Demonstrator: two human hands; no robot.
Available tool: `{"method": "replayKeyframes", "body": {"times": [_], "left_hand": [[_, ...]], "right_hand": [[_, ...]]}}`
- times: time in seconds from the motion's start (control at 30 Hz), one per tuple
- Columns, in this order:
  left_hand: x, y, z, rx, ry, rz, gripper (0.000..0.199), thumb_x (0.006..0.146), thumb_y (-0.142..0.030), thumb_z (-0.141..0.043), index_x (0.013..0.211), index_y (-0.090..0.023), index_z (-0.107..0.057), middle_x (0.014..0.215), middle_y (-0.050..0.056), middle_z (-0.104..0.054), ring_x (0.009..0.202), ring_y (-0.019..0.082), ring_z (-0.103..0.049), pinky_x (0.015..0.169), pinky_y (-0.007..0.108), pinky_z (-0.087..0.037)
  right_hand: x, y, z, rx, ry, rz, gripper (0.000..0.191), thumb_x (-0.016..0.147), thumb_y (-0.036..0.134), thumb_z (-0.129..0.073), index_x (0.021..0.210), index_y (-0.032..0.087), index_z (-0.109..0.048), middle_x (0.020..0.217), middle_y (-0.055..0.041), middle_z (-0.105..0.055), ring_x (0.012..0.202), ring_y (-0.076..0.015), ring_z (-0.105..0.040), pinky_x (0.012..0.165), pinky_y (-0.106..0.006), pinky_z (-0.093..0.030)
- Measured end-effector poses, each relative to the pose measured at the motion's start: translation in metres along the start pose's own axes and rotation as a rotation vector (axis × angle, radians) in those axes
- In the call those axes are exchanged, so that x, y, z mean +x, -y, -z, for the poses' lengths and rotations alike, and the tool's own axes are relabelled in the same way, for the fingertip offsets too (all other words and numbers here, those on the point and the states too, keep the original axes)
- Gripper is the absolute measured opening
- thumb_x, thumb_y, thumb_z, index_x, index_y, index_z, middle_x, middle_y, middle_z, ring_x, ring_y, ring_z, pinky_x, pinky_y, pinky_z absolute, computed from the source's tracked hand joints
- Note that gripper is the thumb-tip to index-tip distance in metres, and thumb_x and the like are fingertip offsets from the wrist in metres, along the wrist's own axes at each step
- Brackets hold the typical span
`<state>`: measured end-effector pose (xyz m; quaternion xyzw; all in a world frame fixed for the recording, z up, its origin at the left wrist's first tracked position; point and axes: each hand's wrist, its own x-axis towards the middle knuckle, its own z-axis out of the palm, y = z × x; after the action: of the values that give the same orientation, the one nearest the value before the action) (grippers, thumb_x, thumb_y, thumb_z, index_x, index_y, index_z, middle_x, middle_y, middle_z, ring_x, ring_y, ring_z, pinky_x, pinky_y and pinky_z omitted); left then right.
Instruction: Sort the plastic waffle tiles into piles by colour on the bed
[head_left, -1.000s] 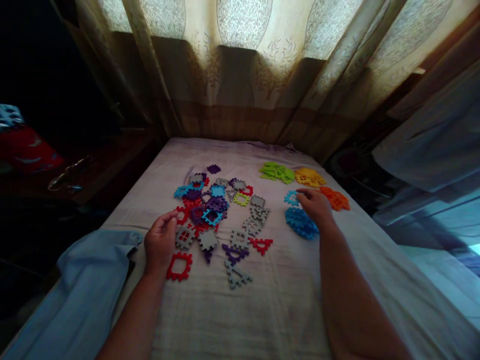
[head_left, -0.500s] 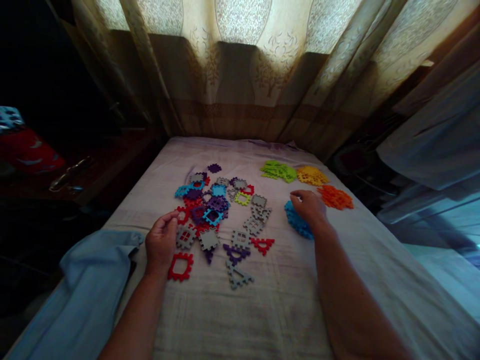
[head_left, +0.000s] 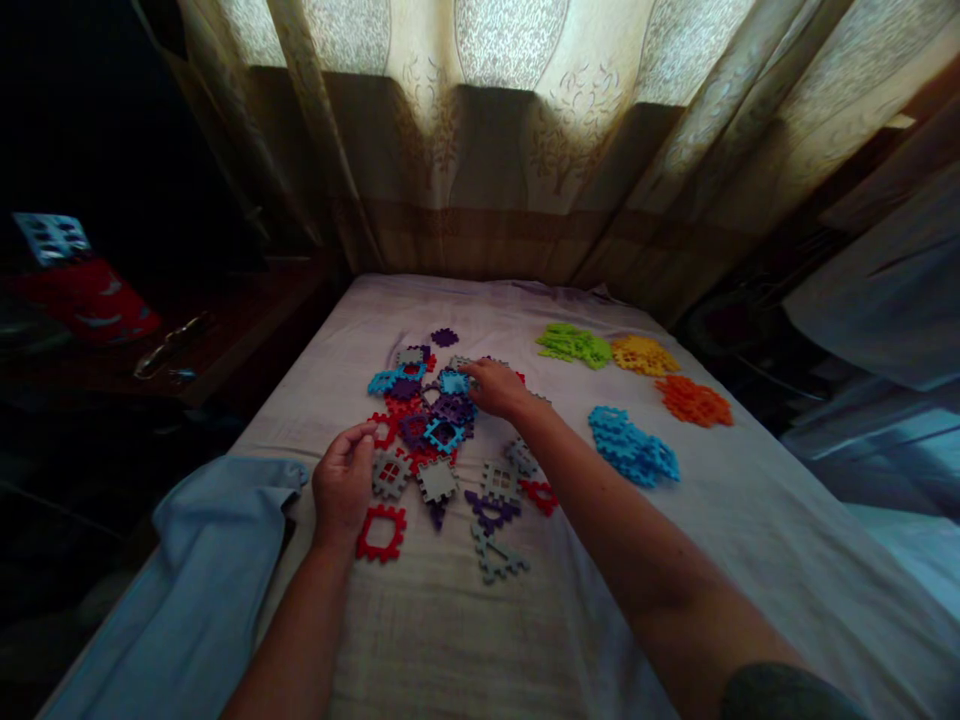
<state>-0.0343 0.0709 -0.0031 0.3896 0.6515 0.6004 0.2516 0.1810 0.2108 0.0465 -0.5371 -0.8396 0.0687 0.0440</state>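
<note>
A mixed heap of toothed plastic building tiles lies between my hands. My left hand (head_left: 343, 488) is at the heap's left edge, fingers curled together, fingertips beside a red frame tile (head_left: 385, 430); whether it grips anything is hidden. My right hand (head_left: 496, 388) reaches into the back right of the heap, fingers bent and close together next to a light-blue square tile (head_left: 454, 382). What lies under those fingers is covered. Nearby are a dark purple tile (head_left: 453, 408), a grey window tile (head_left: 500, 481) and a red square frame (head_left: 382, 550).
Sorted piles lie on the right: blue tiles (head_left: 634, 447), green tiles (head_left: 574, 344), yellow tiles (head_left: 645, 354) and orange tiles (head_left: 694, 400). Light-blue cloth (head_left: 217, 540) rests at the left edge of the sheet-covered surface (head_left: 427, 640). A curtain (head_left: 480, 190) hangs behind.
My right hand has moved left from the blue pile to the mixed heap, uncovering the blue pile. My left hand keeps its place by the red frame tile. The view has shifted slightly.
</note>
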Motion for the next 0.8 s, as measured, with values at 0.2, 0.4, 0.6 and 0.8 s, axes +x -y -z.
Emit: {"method": "replayKeyframes", "body": {"times": [0.2,0.4,0.6,0.8], "left_hand": [[0.000,0.002,0.001,0.024,0.031,-0.021,0.035,0.076,-0.044,-0.059,0.098,-0.018,-0.071,0.095,0.005,-0.074,0.087,0.019,-0.067,0.083,0.032,-0.052],[0.000,0.003,0.001,0.008,0.036,-0.030,0.034,0.077,-0.044,-0.059,0.096,-0.019,-0.071,0.098,0.006,-0.074,0.090,0.020,-0.067,0.086,0.033,-0.052],[0.000,0.002,0.000,-0.018,0.030,-0.018,0.034,0.076,-0.043,-0.060,0.097,-0.018,-0.071,0.099,0.007,-0.074,0.091,0.020,-0.067,0.087,0.033,-0.052],[-0.001,-0.001,-0.001,-0.016,0.018,0.031,0.037,0.074,-0.044,-0.060,0.097,-0.017,-0.071,0.092,0.006,-0.074,0.082,0.018,-0.067,0.078,0.030,-0.053]], "right_hand": [[0.021,-0.004,0.004,-0.069,0.141,-0.006,0.051,0.083,0.030,-0.062,0.134,0.032,-0.058,0.132,-0.0094,-0.058,0.114,-0.0255,-0.060,0.092,-0.031,-0.048],[0.032,-0.011,0.008,-0.085,0.201,0.002,0.053,0.082,0.038,-0.067,0.134,0.034,-0.058,0.130,-0.0087,-0.058,0.111,-0.0250,-0.061,0.089,-0.030,-0.048],[0.022,-0.014,0.002,-0.043,0.080,0.085,0.034,0.093,0.035,-0.053,0.124,0.027,-0.065,0.130,-0.0085,-0.061,0.114,-0.0217,-0.059,0.092,-0.028,-0.045],[-0.018,-0.022,0.005,0.089,-0.255,-0.149,0.036,0.097,0.027,-0.040,0.118,0.022,-0.068,0.116,-0.0079,-0.071,0.106,-0.0210,-0.063,0.090,-0.028,-0.046]]}}
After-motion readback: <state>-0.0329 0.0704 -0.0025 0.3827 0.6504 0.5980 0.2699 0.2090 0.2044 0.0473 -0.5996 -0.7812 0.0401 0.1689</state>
